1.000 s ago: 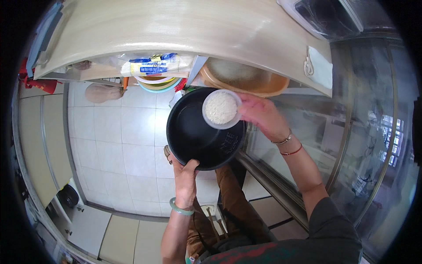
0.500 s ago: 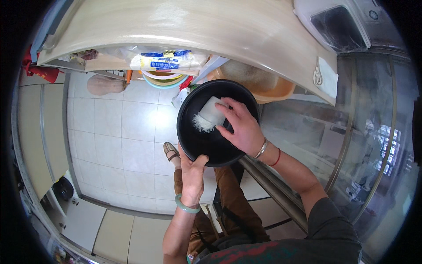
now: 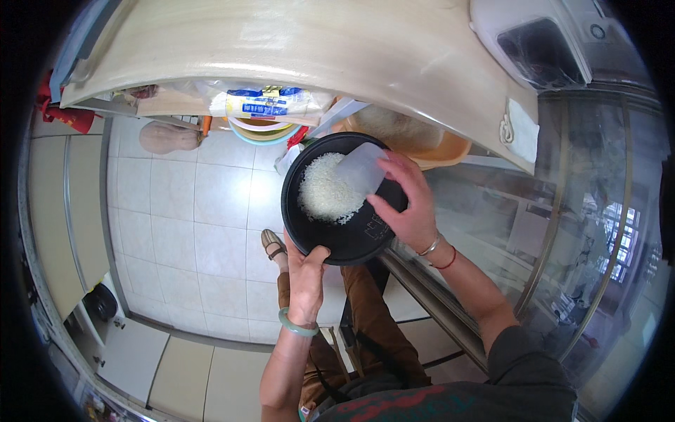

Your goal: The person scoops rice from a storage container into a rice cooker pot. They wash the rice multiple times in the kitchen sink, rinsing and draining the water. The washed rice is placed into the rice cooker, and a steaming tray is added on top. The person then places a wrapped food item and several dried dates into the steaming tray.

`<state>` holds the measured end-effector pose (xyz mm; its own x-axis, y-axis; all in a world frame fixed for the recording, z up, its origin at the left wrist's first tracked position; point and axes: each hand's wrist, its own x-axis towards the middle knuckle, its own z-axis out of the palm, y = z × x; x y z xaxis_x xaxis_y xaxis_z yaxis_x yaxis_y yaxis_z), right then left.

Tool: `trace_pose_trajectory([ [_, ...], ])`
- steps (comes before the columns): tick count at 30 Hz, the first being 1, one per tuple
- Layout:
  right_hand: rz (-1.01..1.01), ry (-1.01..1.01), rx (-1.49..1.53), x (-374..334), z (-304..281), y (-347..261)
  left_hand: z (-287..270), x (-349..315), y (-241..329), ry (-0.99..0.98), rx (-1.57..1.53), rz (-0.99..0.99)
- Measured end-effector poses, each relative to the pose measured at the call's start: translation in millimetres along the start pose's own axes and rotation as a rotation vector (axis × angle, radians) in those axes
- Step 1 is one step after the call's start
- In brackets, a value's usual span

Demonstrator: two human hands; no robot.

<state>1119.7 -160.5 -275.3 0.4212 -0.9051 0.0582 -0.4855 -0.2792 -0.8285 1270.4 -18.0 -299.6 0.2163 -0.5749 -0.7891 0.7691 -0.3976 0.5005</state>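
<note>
Above the brown trousers (image 3: 376, 306), the left hand (image 3: 305, 278) keeps its grip closed on the near rim of a round, deep black pot (image 3: 334, 243). Inside it, loose white rice grains (image 3: 323, 193) lie heaped, while the right hand (image 3: 413, 207) grasps a translucent white plastic cup (image 3: 360, 169) tilted over them. Beyond, an orange plastic basin (image 3: 458, 149) sits partly beneath the pale, glossy surface (image 3: 302, 39).
</note>
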Motion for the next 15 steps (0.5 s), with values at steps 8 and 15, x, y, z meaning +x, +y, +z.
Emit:
trace_pose_trajectory([
  [8, 0.497, 0.316, 0.621, 26.8, -35.5, 43.3, -7.6, 6.1, -17.2, 0.030, -0.012, -0.013],
  [15, 0.187, 0.207, -0.309, 63.7, -33.3, 157.1, -23.9, -4.2, -18.6, 0.069, -0.082, -0.130],
])
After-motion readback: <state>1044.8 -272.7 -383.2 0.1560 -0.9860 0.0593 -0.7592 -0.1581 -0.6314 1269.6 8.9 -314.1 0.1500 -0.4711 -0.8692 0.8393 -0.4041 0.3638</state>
